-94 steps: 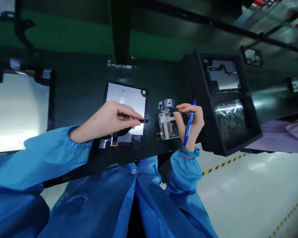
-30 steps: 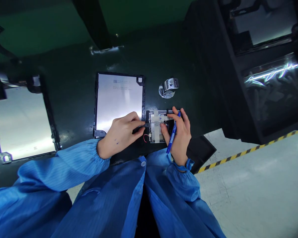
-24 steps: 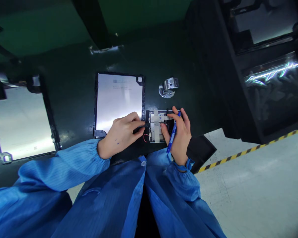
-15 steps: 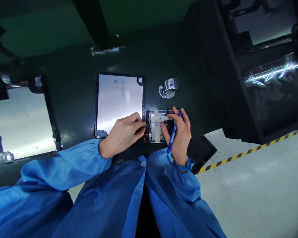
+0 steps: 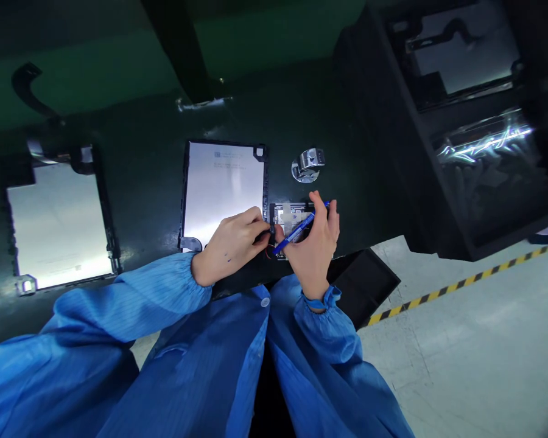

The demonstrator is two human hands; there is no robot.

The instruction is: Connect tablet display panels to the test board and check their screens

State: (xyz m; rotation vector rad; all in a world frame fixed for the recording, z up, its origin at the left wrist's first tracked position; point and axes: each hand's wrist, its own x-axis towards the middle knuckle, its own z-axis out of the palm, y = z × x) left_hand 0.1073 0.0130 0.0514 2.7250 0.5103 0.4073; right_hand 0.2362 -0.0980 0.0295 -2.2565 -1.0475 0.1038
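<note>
A small circuit board unit (image 5: 287, 218) with pale tape across it lies at the dark table's front edge. At its left edge my left hand (image 5: 235, 240) pinches with thumb and forefinger; what is between the fingertips is too small to make out. Thin red wires show just below them. Over the board, my right hand (image 5: 314, 246) holds a blue pen (image 5: 295, 233) slantwise, its thumb reaching to the board's left part. A silvery panel with a black frame (image 5: 223, 185) lies flat behind my left hand, partly covered by it.
A second silvery panel (image 5: 61, 225) lies at the left. Behind the board stands a shiny metal tape holder (image 5: 308, 165). A black bin (image 5: 420, 152) at the right holds a panel and clear plastic. Below the table edge is a dark tray (image 5: 368, 286).
My right hand has moved left over the board, its thumb now near my left fingertips, and the pen has tilted flatter. My left hand keeps its pinch. The view has shifted slightly.
</note>
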